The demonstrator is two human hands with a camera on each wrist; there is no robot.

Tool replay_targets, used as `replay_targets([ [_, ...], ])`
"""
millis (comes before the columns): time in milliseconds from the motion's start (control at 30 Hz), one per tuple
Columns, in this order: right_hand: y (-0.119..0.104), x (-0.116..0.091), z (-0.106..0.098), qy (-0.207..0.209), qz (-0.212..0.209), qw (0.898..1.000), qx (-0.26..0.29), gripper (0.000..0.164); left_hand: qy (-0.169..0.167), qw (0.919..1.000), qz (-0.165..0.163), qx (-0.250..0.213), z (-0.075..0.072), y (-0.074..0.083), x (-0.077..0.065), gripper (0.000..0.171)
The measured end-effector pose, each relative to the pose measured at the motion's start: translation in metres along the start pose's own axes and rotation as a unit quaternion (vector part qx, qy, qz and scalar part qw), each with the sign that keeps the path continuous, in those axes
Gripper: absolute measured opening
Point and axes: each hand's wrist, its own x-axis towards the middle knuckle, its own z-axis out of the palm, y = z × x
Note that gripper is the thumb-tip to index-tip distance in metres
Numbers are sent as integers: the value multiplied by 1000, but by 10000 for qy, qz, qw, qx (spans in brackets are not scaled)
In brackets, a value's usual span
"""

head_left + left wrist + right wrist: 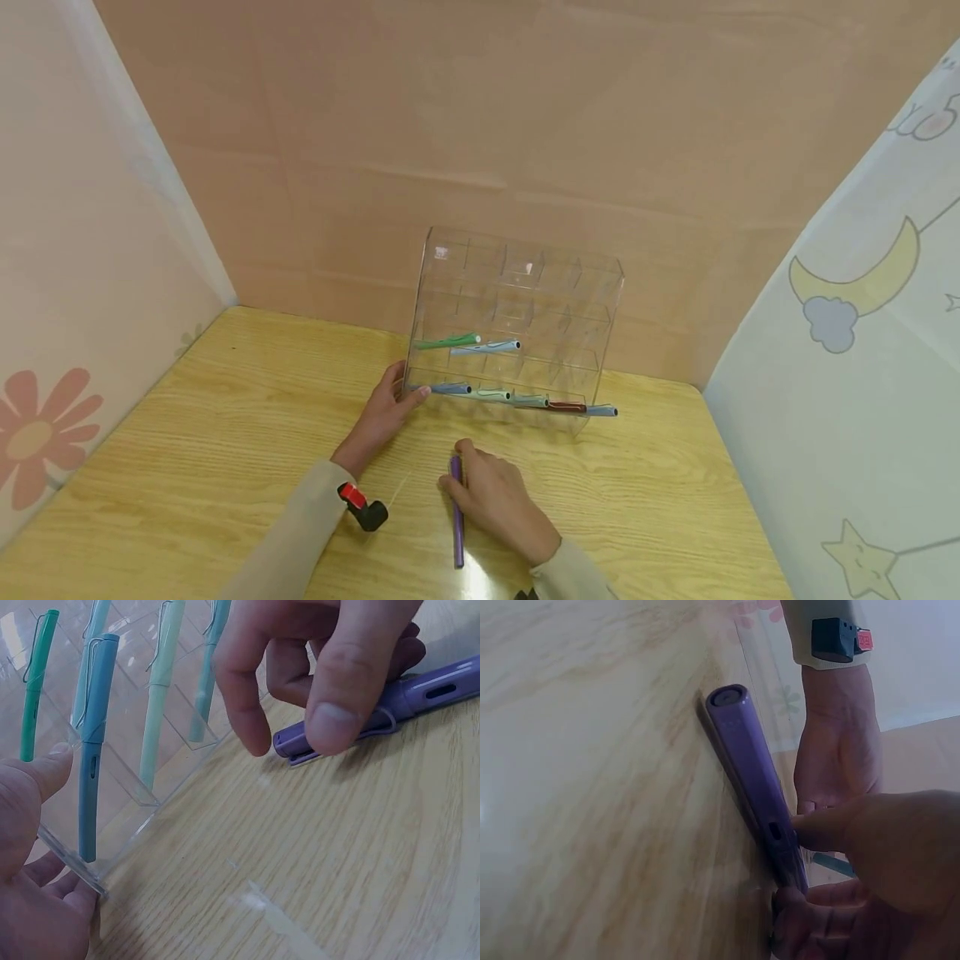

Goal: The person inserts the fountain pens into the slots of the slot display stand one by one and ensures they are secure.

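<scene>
A purple fountain pen (458, 529) with a clip lies on the table, its cap end toward the rack. My right hand (498, 492) pinches it near the cap, thumb on one side and fingers on the other. A clear acrylic pen rack (521, 317) stands tilted back behind it. My left hand (381, 417) grips the rack's lower left edge, thumb in front and fingers behind. In the rack's bottom row sit a blue pen (94, 750), a pale green pen (491, 395), a grey-green pen (529, 402), a dark red pen (566, 407) and a blue-grey pen (602, 410).
One row higher, the rack holds a green pen (447, 342) and a light blue pen (485, 347). The wooden table (652, 500) is bounded by a tan backdrop (525, 125) and patterned side sheets (862, 375). A small wrist camera (367, 512) sits on the left sleeve.
</scene>
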Motion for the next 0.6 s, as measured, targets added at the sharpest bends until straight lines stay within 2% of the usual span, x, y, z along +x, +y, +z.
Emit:
replay_targets([
  [167,-4,3,0,-120,111,9997,-168,33,-13,10000,-13,4,0,1,0,82],
  [333,-6,6,1,-129,89,9995,-275,38,1,10000,-27,-10,1,1,1,80],
  [600,-2,6,2,-75,-57,9998,-152,35,2,10000,-16,-32,1,0,1,80],
])
